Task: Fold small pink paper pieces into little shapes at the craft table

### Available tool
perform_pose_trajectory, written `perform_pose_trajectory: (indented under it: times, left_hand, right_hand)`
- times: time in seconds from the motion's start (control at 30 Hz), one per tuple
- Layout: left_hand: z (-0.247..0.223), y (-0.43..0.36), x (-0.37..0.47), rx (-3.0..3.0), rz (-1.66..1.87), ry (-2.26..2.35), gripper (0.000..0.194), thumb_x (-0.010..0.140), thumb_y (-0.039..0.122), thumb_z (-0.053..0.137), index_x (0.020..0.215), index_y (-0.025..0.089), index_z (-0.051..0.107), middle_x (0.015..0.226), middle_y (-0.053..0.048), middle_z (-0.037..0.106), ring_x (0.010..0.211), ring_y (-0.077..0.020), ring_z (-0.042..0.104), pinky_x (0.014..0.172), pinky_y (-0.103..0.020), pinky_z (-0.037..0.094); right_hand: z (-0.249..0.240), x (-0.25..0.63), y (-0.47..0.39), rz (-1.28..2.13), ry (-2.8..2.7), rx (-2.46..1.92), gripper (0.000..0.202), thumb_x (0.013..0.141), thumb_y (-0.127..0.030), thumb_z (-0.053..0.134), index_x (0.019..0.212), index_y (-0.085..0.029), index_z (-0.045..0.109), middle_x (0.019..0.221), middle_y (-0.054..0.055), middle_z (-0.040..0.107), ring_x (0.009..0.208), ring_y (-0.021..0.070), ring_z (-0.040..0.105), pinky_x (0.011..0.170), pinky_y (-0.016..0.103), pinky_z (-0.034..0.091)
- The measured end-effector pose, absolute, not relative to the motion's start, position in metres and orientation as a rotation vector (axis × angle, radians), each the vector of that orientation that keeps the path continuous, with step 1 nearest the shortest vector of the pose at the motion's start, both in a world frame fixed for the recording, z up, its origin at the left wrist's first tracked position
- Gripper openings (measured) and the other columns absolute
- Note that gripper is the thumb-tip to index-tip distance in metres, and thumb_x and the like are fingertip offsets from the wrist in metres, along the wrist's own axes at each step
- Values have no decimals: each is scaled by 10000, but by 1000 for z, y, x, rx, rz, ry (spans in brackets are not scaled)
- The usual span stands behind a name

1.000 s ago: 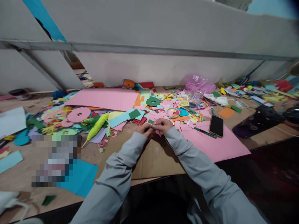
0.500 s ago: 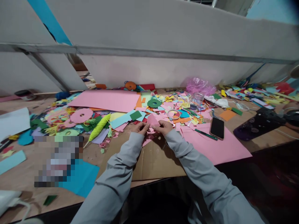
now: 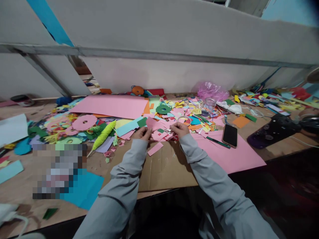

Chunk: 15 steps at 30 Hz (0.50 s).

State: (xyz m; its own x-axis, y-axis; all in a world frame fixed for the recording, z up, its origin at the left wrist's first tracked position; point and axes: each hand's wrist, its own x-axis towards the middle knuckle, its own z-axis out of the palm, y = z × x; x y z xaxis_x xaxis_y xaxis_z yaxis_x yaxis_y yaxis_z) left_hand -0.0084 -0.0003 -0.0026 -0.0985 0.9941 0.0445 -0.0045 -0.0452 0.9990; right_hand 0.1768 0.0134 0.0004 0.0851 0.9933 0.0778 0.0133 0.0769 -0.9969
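Observation:
My left hand (image 3: 142, 133) pinches a small pink paper piece (image 3: 152, 123) between thumb and fingers, above the scrap pile. Across from it, my right hand (image 3: 180, 129) has its fingertips pressed together; what they hold, if anything, is too small to make out. Both hands are over the far edge of a brown cardboard sheet (image 3: 164, 171). Between them lie pink paper scraps and a small green piece. A pink paper strip (image 3: 155, 149) rests on the cardboard just below. Behind my right hand is a roll of tape (image 3: 184, 120).
On the right, a phone (image 3: 229, 135) and a green pen (image 3: 218, 142) lie on a large pink sheet (image 3: 239, 159), with a dark bottle (image 3: 265, 132) beyond. Leftward are a yellow-green yarn spindle (image 3: 104, 135), a blue sheet (image 3: 86, 189) and paper cut-outs. A panel wall stands behind.
My hands have moved apart. The left went left, keeping the pink paper, and the right let go of it and shifted slightly right. A pink strip now shows clearly on the cardboard.

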Motion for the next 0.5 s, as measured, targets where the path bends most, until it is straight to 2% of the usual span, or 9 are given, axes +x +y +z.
perform_pose_trajectory:
  times: [0.1, 0.2, 0.3, 0.4, 0.5]
  left_hand:
    - [-2, 3, -13, 1059, 1317, 1269, 359, 642, 508, 671, 681, 193, 502, 491, 56, 531, 370, -103, 520, 297, -167, 316]
    - [-2, 3, -11, 1040, 1314, 1241, 350, 592, 464, 721, 664, 163, 558, 545, 20, 609, 367, -75, 496, 326, -176, 383]
    - [-3, 3, -9, 1028, 1332, 1249, 342, 609, 457, 714, 665, 152, 569, 584, 9, 636, 365, -61, 485, 345, -182, 413]
    - [-5, 3, -10, 1030, 1341, 1255, 364, 614, 481, 709, 689, 155, 566, 587, 16, 630, 368, -61, 488, 355, -183, 420]
    - [-8, 5, -12, 1068, 1327, 1222, 412, 581, 517, 729, 688, 149, 580, 585, 14, 623, 397, -66, 511, 387, -185, 441]
  right_hand:
    - [4, 199, 23, 771, -1197, -1281, 213, 729, -393, 574, 693, -186, 545, 637, -6, 584, 539, 122, 535, 508, 247, 450]
    - [8, 213, 26, 470, -1546, -1492, 99, 744, -266, 576, 790, -187, 613, 812, 19, 637, 727, 147, 580, 668, 273, 474]
    - [10, 214, 22, 306, -1972, -1767, 186, 710, -215, 648, 893, -200, 673, 939, 52, 648, 875, 193, 581, 764, 303, 450]
    - [13, 207, 18, 227, -2183, -1899, 264, 745, -243, 643, 1005, -219, 680, 1034, 80, 640, 963, 225, 573, 785, 306, 435]
    - [16, 200, 14, 94, -2265, -1931, 230, 799, -223, 555, 987, -222, 689, 1043, 95, 648, 956, 239, 587, 749, 310, 428]
